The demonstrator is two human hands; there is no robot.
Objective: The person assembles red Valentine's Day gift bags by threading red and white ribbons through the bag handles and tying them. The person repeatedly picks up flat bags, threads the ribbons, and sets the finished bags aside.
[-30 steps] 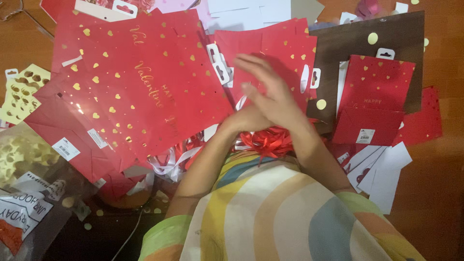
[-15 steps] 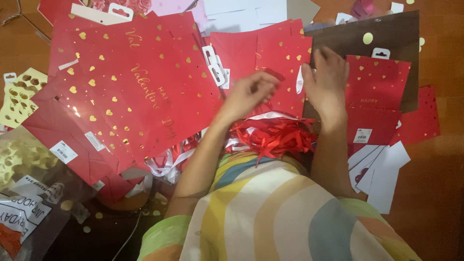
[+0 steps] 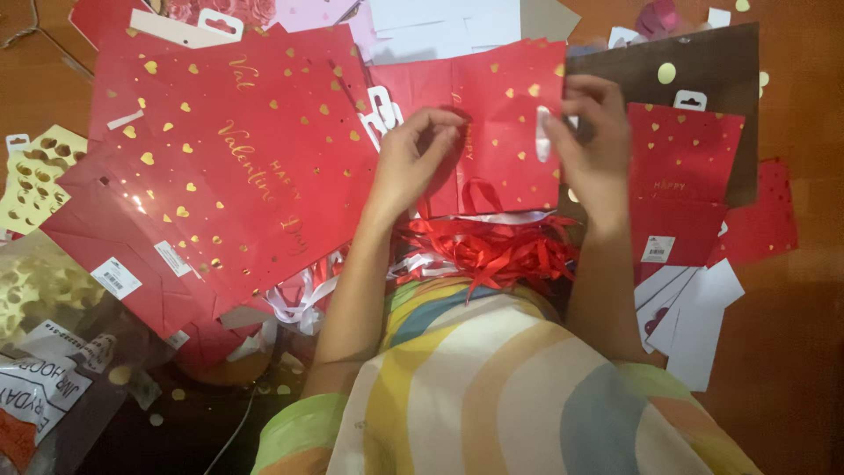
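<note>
Above the heap of red ribbon (image 3: 492, 246), left hand (image 3: 413, 158) and right hand (image 3: 593, 141) pinching 1 flat red gold-hearted paper bag (image 3: 501, 132), likely creasing or tearing under uneven pull.

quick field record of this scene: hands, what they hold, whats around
left hand: pinches left edge of small red gift bag
right hand: grips the bag's right edge
bag: flat, gold hearts
below bag: red ribbon pile
left side: large red gift bag, flat
right side: another small red bag on brown card
surface: wooden floor
</note>
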